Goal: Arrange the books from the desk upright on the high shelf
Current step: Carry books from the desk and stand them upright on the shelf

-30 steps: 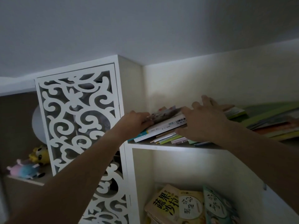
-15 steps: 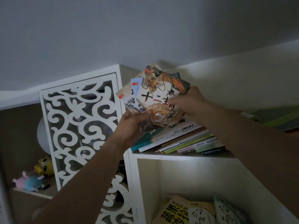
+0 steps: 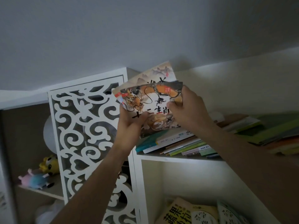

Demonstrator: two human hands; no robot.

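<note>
Centre frame: left hand (image 3: 129, 125) and right hand (image 3: 186, 109) grasp thin books (image 3: 150, 101); square edges, stand vertical against shelf (image 3: 178, 157) left wall.

Thin picture books with a painted dragon cover (image 3: 150, 101), fanned and tilted, gripped at the lower left by the left hand (image 3: 129, 125) and at the right edge by the right hand (image 3: 189, 110); beneath them a flat stack of thin books (image 3: 181, 144) on the white high shelf board (image 3: 178, 158). White scroll-cut fretwork panel (image 3: 87, 135) to the left; plush toys (image 3: 40, 173) on a lower shelf beyond it; yellow-covered books (image 3: 182, 212) in the compartment below.
</note>
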